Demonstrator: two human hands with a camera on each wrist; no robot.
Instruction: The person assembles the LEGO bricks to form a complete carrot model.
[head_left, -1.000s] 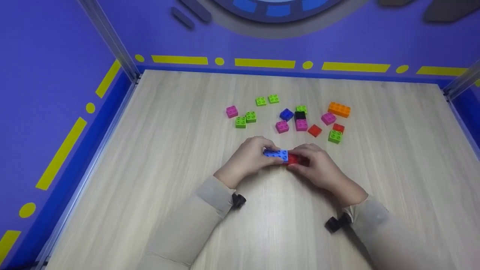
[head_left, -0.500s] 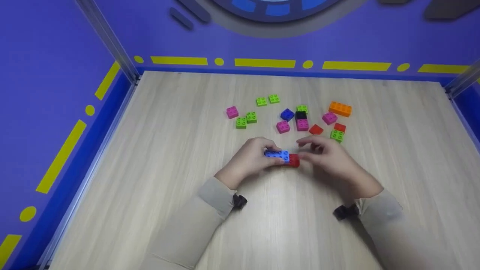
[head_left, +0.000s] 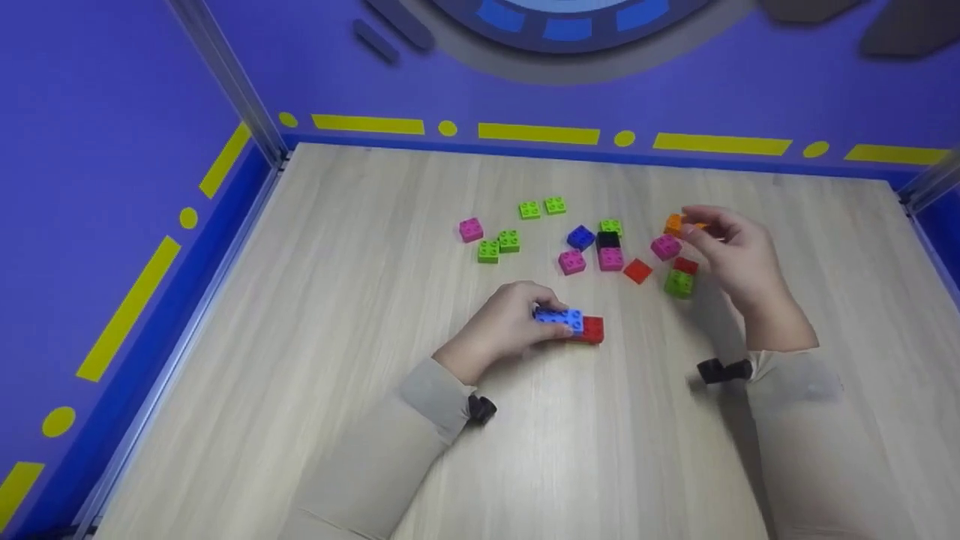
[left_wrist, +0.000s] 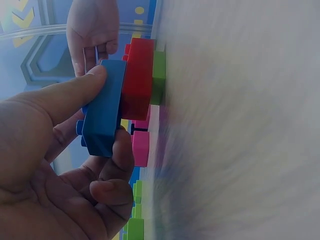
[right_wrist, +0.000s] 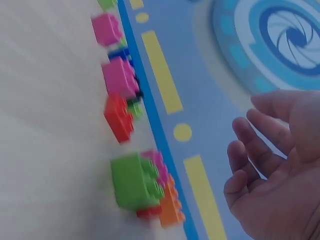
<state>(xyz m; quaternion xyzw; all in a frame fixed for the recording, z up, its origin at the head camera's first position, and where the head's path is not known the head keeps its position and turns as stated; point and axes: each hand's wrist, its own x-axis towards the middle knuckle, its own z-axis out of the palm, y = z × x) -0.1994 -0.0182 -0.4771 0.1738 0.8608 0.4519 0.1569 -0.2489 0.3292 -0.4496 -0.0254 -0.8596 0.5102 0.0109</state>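
Left hand (head_left: 506, 324) pinches blue brick (head_left: 571, 318) between thumb and fingers; blue brick sits offset on red brick (head_left: 593, 330), which juts out to the right of that hand's fingertips. Right hand (head_left: 739, 255) hangs above orange brick (head_left: 673, 225), fingers loosely bent, thumb spaced apart from them. Pink brick (head_left: 665, 247) lies just left of its thumb; green brick (head_left: 679, 283), left of its wrist

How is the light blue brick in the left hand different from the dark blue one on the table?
The light blue brick is long and paler; the dark blue brick is shorter and deeper in colour. The light blue brick sits on a red brick, gripped by the left hand; the dark blue brick lies unheld on the table. Both have studs facing up.
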